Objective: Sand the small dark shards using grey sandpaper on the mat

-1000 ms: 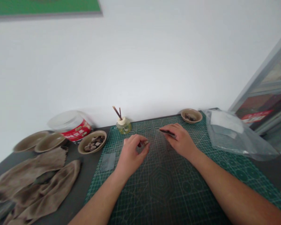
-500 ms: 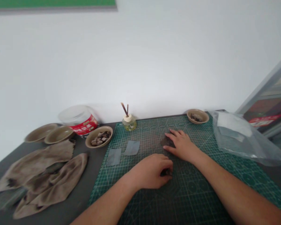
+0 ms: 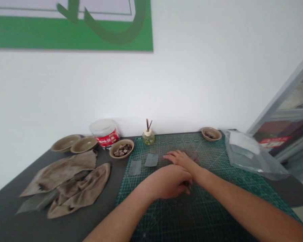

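My left hand (image 3: pixel 170 181) is curled low over the green cutting mat (image 3: pixel 156 215), thumb and fingers drawn together. Something dark shows at its fingertips, too hidden to name. Just beyond it, my right hand (image 3: pixel 179 159) is palm down with its fingers stretched to the left, its wrist close to the left knuckles. A dark, thin patch (image 3: pixel 192 156) lies on the mat beside the right hand, partly covered by it. Left of both hands, two small greyish translucent sheets lie flat: one nearer sheet (image 3: pixel 135 167) and one farther sheet (image 3: pixel 151 160).
Left of the mat are a bowl of brownish chunks (image 3: pixel 121 149), a clear tub with a red label (image 3: pixel 104 133), two other bowls and crumpled brown cloths (image 3: pixel 80 188). A reed diffuser (image 3: pixel 148 137) stands at the back. Rightward are a small bowl (image 3: pixel 211 133) and a plastic bag (image 3: pixel 252 154).
My right hand has slid left off the dark patch, closer to my left hand, its fingers now pointing left. My left hand stays curled. The view has tilted up and turned left.
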Demonstrator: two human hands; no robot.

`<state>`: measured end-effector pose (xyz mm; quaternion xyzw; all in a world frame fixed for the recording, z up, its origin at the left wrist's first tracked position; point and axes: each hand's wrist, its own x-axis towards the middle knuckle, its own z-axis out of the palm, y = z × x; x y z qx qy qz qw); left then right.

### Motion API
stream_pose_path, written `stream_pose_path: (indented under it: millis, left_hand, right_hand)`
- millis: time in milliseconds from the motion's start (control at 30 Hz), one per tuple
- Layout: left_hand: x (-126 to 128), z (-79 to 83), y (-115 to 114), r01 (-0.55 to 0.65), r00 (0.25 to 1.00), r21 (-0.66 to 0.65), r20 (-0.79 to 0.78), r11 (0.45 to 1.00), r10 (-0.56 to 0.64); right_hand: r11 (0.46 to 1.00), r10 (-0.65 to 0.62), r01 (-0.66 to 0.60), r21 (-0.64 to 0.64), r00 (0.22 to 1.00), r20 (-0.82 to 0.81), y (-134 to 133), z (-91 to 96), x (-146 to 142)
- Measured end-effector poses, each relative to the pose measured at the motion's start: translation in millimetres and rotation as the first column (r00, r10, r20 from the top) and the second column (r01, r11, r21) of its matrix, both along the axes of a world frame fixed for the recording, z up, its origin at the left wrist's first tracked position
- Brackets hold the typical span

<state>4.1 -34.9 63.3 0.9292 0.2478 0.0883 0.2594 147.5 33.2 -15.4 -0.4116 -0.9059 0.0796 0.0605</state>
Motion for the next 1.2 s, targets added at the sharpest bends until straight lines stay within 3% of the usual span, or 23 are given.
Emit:
stream_pose_path:
  millis: [100,200,400,533,667,767,967,1067,1200]
  left_hand:
    - [-18.6,18.9,-11.4,-0.148,0.988,-0.05,0.025,0.988,0.149]
    - [-40.7,25.9,-31.7,-0.31,0.948,-0.103,0.05,0.945,0.316]
    - [-65.2,12.8,-81.0,-0.478,0.877,-0.133,-0.004,0.869,0.481]
    - [-66.6,2.8,-91.0,-0.58,0.809,-0.107,0.043,0.808,0.586]
    - [-54.4,-10.0,-72.6,-0.656,0.728,-0.104,0.173,0.748,0.663]
    - [-32.8,-22.6,-49.5,-0.685,0.668,-0.134,0.277,0.716,0.691]
    - [15.0,-39.1,-14.8,-0.578,0.754,-0.165,0.266,0.799,0.601]
    - [26.7,-40.9,-4.3,-0.51,0.808,-0.169,0.241,0.843,0.537]
    - [27.4,-40.7,11.3,-0.489,0.829,-0.158,0.223,0.858,0.513]
  right_hand:
    - [0.999,0.039,-0.039,0.016,0.999,0.01,3.5,1.8,-28.3]
    - [0.998,0.035,-0.035,0.061,0.999,-0.01,0.7,6.8,-45.4]
    - [0.992,-0.043,0.067,0.111,0.978,-0.204,-9.9,17.5,-54.3]
    - [0.985,-0.128,0.164,0.052,0.9,-0.418,-16.1,24.2,-43.2]
    - [0.974,-0.214,0.214,-0.073,0.769,-0.602,-31.0,23.2,-12.6]
    - [0.97,-0.245,0.163,-0.183,0.684,-0.687,-43.5,18.7,16.6]
    - [0.941,-0.276,0.005,-0.339,0.593,-0.756,-49.3,17.2,57.4]
    - [0.92,-0.297,-0.039,-0.389,0.576,-0.761,-43.0,16.0,60.9]
    - [0.902,-0.356,-0.02,-0.432,0.532,-0.768,-27.3,14.3,53.6]
